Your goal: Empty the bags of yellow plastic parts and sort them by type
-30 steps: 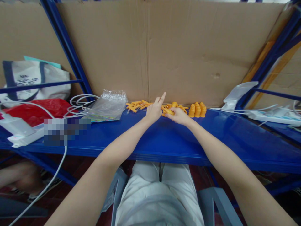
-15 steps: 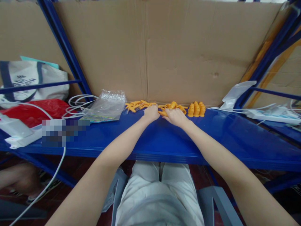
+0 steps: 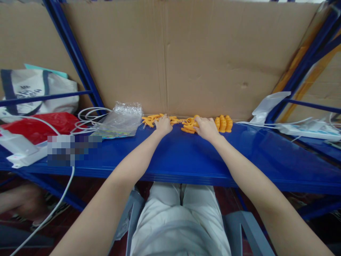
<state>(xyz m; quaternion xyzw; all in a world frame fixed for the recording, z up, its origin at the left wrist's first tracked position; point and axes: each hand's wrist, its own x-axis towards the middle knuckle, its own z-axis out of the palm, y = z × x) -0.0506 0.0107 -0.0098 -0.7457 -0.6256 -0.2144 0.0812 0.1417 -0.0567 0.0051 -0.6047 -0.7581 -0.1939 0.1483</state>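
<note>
Small orange plastic parts lie in a row at the back of a blue shelf (image 3: pixel 186 156), against a cardboard wall. My left hand (image 3: pixel 163 125) rests with curled fingers on the left pile of orange parts (image 3: pixel 149 120). My right hand (image 3: pixel 206 128) is closed over the middle pile of orange parts (image 3: pixel 188 125). Just right of that hand stands a tight group of ribbed orange pieces (image 3: pixel 223 123). What each hand grips, if anything, is hidden under the fingers.
A clear plastic bag (image 3: pixel 121 120) and coiled white cables (image 3: pixel 89 117) lie left of the parts. Further left are a red bag (image 3: pixel 39 128), a white tote (image 3: pixel 37 90) and a white device (image 3: pixel 16 147). A power strip (image 3: pixel 309 132) sits at the right.
My hands were close together at the middle pile; now they have spread apart, the left moving left onto the left pile, the right shifting right toward the ribbed pieces.
</note>
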